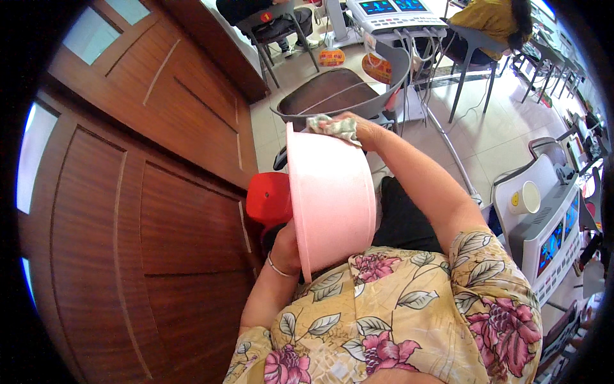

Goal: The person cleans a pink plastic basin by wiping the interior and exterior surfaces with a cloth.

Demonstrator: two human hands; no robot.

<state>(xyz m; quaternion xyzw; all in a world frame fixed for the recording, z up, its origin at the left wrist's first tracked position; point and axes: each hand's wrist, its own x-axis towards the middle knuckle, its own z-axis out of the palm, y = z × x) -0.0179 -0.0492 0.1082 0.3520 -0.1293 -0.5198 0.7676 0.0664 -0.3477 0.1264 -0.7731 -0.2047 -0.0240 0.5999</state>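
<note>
A pink plastic basin (pixel 336 198) is tipped on its side against my body, its rim turned to the left. My left hand (pixel 288 246), with a bangle at the wrist, holds the basin low at the rim; its fingers are hidden behind the edge. At the upper side of the basin, my right hand (pixel 358 130) presses a crumpled, pale patterned cloth (pixel 335 127) onto the outer wall near the rim. The basin's inside is out of sight.
A red plastic stool or bin (pixel 267 197) stands behind the basin, beside brown wooden doors (pixel 192 211). Ahead is a chair with a brown seat (pixel 329 93). Machines with screens stand at the top (pixel 396 16) and right (pixel 553 237); a paper cup (pixel 526 198) sits by the latter. Other people sit farther off.
</note>
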